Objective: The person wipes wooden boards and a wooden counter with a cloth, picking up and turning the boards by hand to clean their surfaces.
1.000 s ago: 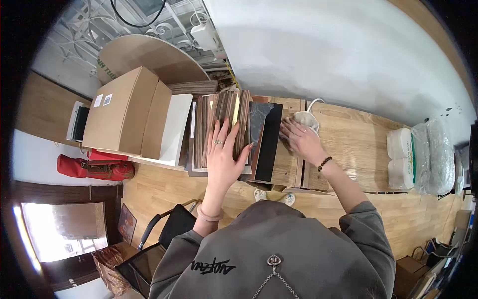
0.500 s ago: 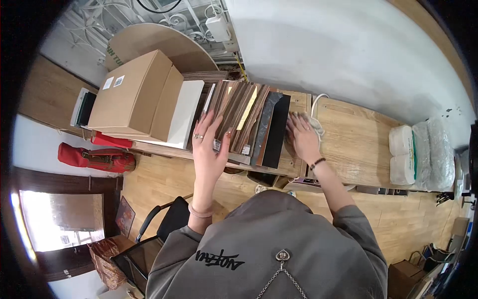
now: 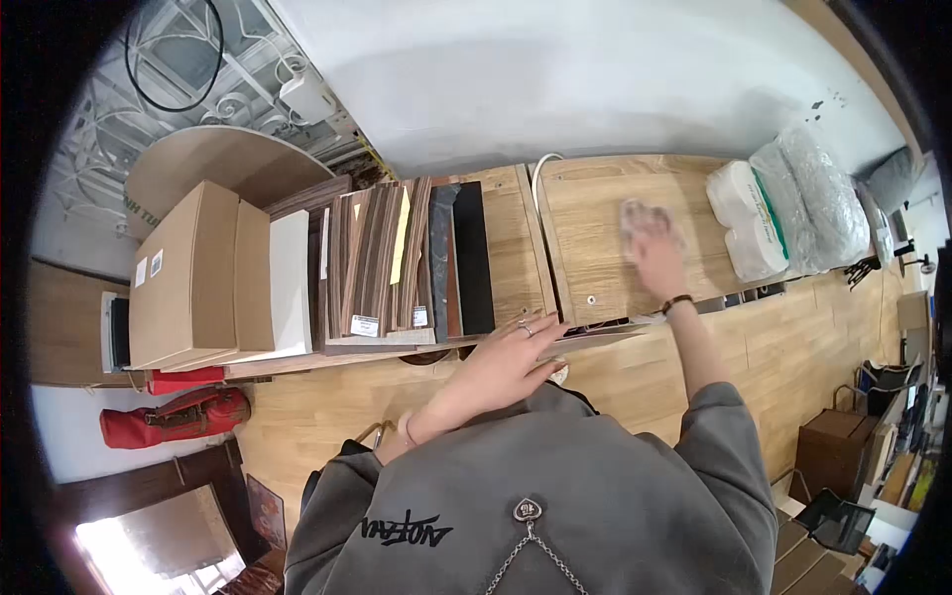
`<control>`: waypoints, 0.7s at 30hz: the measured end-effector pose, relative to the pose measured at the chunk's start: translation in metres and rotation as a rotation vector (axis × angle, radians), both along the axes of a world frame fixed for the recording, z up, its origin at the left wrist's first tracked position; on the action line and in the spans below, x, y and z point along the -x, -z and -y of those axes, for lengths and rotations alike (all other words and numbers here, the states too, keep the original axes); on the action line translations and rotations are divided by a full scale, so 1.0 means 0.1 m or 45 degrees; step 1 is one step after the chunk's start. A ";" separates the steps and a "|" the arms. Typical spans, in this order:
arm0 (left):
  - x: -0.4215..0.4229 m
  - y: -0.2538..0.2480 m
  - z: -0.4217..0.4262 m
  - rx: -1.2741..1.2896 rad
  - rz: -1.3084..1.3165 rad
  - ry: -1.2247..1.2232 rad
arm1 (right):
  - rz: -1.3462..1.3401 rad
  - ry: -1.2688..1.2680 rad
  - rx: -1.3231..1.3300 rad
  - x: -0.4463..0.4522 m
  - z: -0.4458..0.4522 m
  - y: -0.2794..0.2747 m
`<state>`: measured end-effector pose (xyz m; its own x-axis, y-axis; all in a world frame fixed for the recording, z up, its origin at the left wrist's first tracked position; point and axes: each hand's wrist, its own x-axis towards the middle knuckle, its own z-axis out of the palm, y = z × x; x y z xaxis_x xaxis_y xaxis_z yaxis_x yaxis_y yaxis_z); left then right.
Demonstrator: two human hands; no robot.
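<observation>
Cloth: blurring in motion, the cloth (image 3: 632, 214) is lying on the wood top (image 3: 585, 263), left of the paper rolls (image 3: 749, 230) and apart from them.
Cloth change: since the earlier views it is moving from beside the white cord (image 3: 536, 190), farther left of the rolls, to a place nearer them; this is apparently shifting the handwork onto the wood panel next to the rolls.
Cloth axis: it is bunching under the fingers; blur is hiding any clear long axis or pointing end.
Right hand: the right hand (image 3: 659, 266) is reaching in left of the rolls, its fingers pointing toward the wall. They are spreading over the cloth and keeping hold of it; blur is hiding how tightly they are closing.
Left hand: the left hand (image 3: 504, 363) is leaving the sample boards (image 3: 382, 263) and now lying at the front edge, farther left of the rolls than the cloth. Its fingers are extending slightly apart toward the rolls' side, visibly gripping nothing.
Sample boards: they are standing far left of the rolls, their long sides running from front to wall.
Wrapped bundle: the wrapped bundle (image 3: 818, 203) is sitting just right of the rolls.
</observation>
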<state>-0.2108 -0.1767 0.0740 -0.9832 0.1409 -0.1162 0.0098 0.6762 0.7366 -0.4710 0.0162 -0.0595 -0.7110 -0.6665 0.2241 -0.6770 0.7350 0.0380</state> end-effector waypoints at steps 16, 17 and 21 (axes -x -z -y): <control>0.16 1.03 -0.22 0.661 0.174 0.063 | 0.139 -0.165 0.243 0.43 0.52 0.02; 0.14 1.05 -0.19 0.644 0.162 0.081 | 0.156 0.050 0.208 0.44 0.65 0.01; 0.00 1.07 -0.15 0.599 0.066 0.098 | 0.096 -0.131 0.077 -0.33 0.83 0.07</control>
